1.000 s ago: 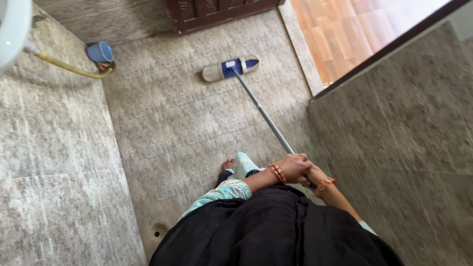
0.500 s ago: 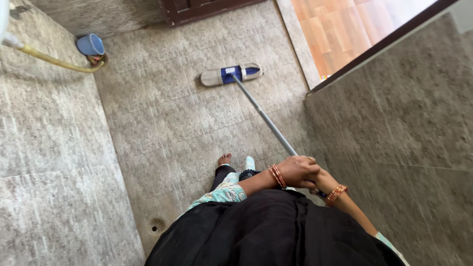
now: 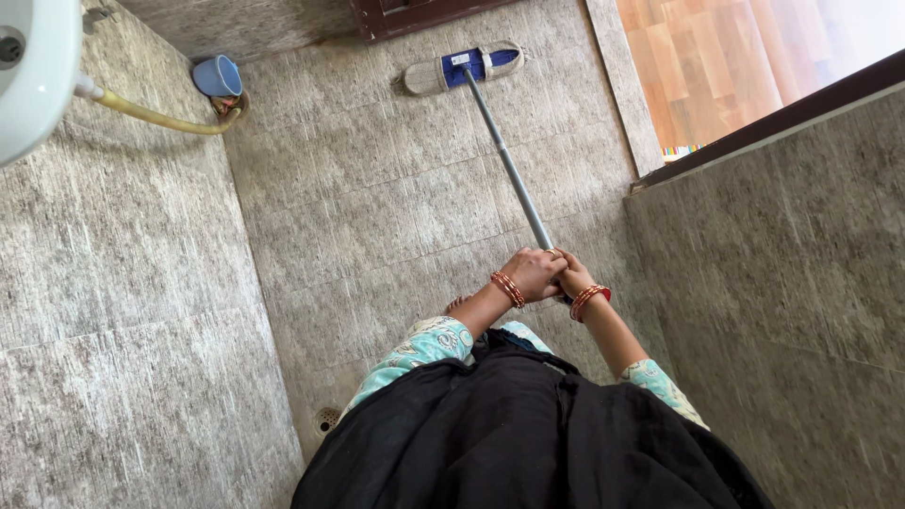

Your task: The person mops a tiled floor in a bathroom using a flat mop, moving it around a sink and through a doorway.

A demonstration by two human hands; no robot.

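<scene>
A flat mop with a grey and blue head (image 3: 462, 69) lies on the tiled floor far ahead, close to a dark wooden door base. Its grey metal handle (image 3: 509, 170) slants back towards me. My left hand (image 3: 533, 273) is wrapped around the upper end of the handle. Just beside it, my right hand (image 3: 573, 278) grips the same handle a little lower, the two hands touching. Both wrists wear orange bangles. Black cloth and turquoise patterned sleeves cover the lower middle of the view.
A blue mug (image 3: 218, 76) and a yellow hose (image 3: 151, 115) sit at the far left corner under a white basin (image 3: 33, 75). Tiled walls close in left and right. A floor drain (image 3: 328, 418) lies near my feet. An orange wood-pattern floor (image 3: 716, 66) lies beyond the doorway.
The mop head has slid forward, away from me, up to the door base. Both hands moved forward with the handle, arms now stretched out.
</scene>
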